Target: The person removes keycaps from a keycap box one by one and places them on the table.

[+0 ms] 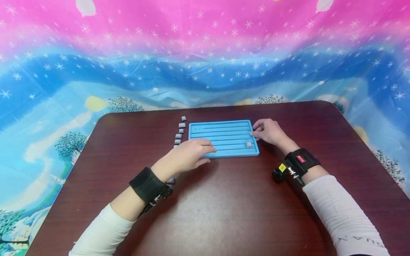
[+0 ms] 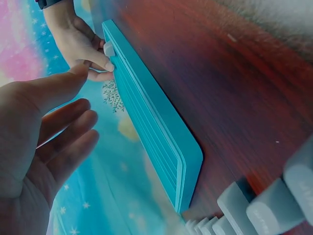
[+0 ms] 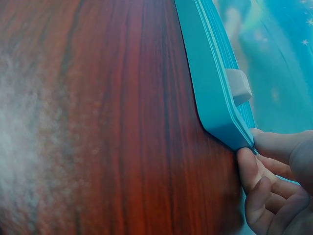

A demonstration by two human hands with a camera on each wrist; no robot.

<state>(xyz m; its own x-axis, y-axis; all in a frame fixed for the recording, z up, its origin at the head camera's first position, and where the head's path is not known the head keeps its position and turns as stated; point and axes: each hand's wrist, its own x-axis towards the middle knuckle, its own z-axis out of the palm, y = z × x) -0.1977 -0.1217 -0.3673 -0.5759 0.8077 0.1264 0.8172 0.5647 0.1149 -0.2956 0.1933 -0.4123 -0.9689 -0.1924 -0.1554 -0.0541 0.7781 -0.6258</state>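
Note:
A light blue ridged tray (image 1: 224,133) lies on the table with a single whitish keycap (image 1: 248,144) near its right front corner. My right hand (image 1: 269,131) holds the tray's right edge; in the right wrist view the thumb is at the upper rim and a finger presses the outer side. My left hand (image 1: 189,155) hovers by the tray's front left part, overlapping it in the head view. Its fingers are loosely extended and hold nothing, as the left wrist view shows. Left of the tray, grey keycaps (image 1: 178,136) stand in a column, partly hidden by the left hand.
The dark reddish-brown table (image 1: 230,206) has rounded far corners. Behind it hangs a pink and blue cloth (image 1: 205,67) with snowflakes and trees. Another keycap (image 1: 171,180) sits beside the left wristband (image 1: 147,185).

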